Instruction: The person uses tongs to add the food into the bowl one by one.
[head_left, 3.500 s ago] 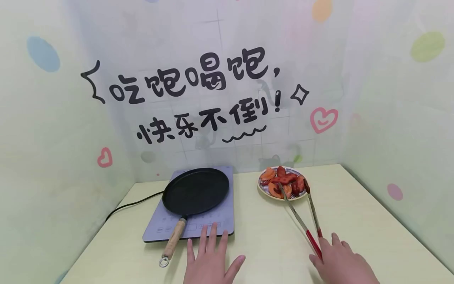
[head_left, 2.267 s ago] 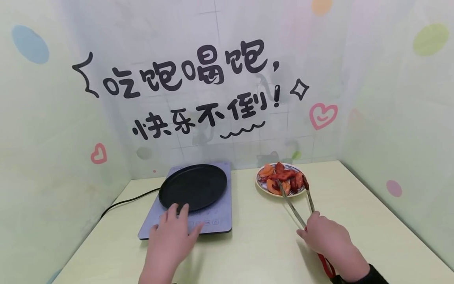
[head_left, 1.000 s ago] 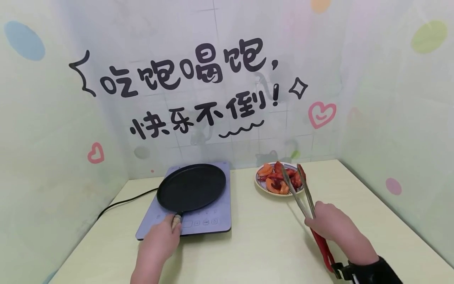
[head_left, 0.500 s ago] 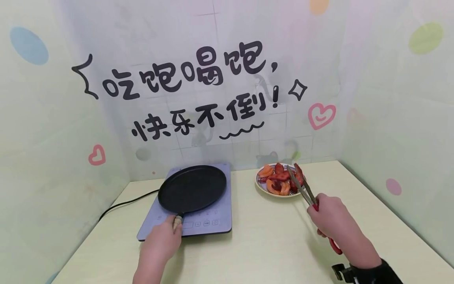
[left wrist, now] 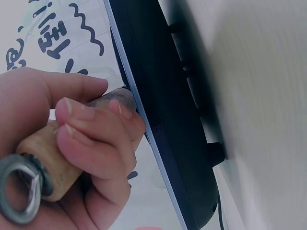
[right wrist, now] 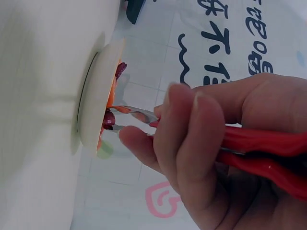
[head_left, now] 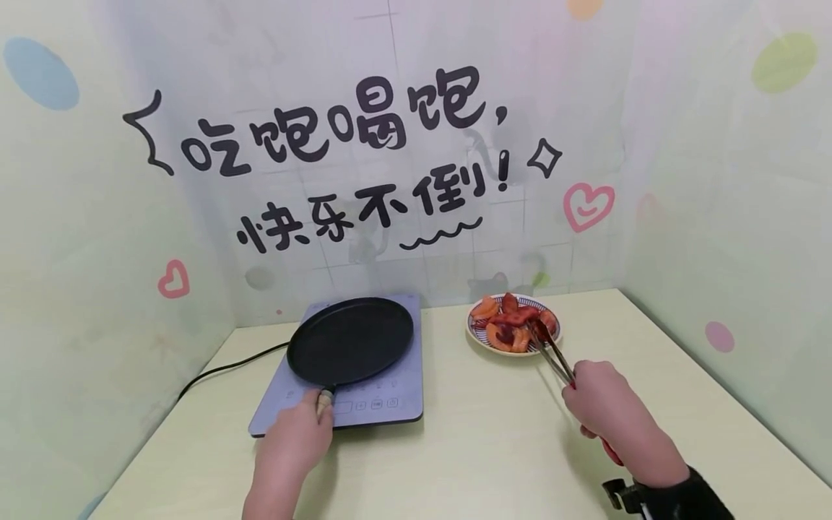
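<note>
Right wrist view, tongs (right wrist: 254,140): held with the metal tips low over the plate (right wrist: 100,86), among the food pieces (head_left: 516,318). Whether a piece is clamped between the tips cannot be determined.
Right hand (head_left: 601,397): grasping the tongs, fingers wrapped about the red grips. The long metal arms extend forward, an arrangement that presumably spares the fingers contact with the food.
Food pieces: orange and dark red, heaped on the plate, some rising above its rim.
Plate: set toward the rear of the worktop (head_left: 487,433), to the right of the cooker (head_left: 406,380) and apart from it. The position appears chosen to suit the right arm.
Pan (head_left: 351,339): black, shallow and round, resting face up on the cooker.
Wooden handle (left wrist: 57,165): projects past the front edge of the cooker toward the person, probably so that it can be reached without crossing the heating surface.
Left hand (head_left: 297,433): grasping the wooden handle, fingers curled round it forward of the metal ring (left wrist: 18,218) at its end. This hold likely steadies the pan against sliding or turning.
Cooker: raised on short feet, control marks at the front, within easy reach.
Cord (head_left: 248,360): runs off to the left, away from both hands, where snagging seems unlikely.
Backdrop (head_left: 390,43): printed sheet standing behind the worktop.
</note>
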A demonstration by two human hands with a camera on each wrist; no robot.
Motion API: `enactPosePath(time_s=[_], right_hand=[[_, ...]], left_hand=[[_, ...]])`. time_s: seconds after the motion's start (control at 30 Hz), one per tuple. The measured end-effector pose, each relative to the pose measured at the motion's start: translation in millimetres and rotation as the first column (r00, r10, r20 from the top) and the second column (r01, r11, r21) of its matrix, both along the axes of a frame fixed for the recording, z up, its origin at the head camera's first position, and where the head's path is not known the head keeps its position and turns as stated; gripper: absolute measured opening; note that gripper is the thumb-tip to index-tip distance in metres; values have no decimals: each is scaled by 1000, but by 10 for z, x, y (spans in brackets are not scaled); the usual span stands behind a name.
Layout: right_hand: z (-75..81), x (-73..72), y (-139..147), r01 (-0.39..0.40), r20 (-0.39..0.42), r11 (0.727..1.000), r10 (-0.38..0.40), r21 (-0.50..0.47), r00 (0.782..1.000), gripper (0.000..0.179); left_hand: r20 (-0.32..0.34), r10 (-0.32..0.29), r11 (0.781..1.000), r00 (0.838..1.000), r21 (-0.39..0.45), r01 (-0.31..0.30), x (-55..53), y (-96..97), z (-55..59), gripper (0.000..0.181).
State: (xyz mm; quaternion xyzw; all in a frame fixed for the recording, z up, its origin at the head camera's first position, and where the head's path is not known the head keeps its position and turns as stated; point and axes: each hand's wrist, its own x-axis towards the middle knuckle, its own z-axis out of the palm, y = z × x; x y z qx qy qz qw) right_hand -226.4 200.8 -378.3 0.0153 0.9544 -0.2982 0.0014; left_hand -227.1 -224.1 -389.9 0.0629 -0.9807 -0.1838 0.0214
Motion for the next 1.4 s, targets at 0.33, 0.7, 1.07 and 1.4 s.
enactPosePath(time_s=[0.33,0.7,1.07,1.4], right_hand=[[21,5,-32,-8,-34,998,10,66,999,28],[22,-3,-25,-30,-84,994,39,100,996,28],[74,-3,-111,-30,-194,986,62,163,979,27],[221,-64,-391,-45,-353,960,146,277,924,12]], left_hand=[[-1,-4,1000,1000,2,4,6,23,7,55],[-7,3,1000,1000,-1,-3,19,11,0,55],[-11,-10,1000,1000,-8,10,20,5,-12,55],[13,-3,1000,1000,-1,3,17,41,-9,55]])
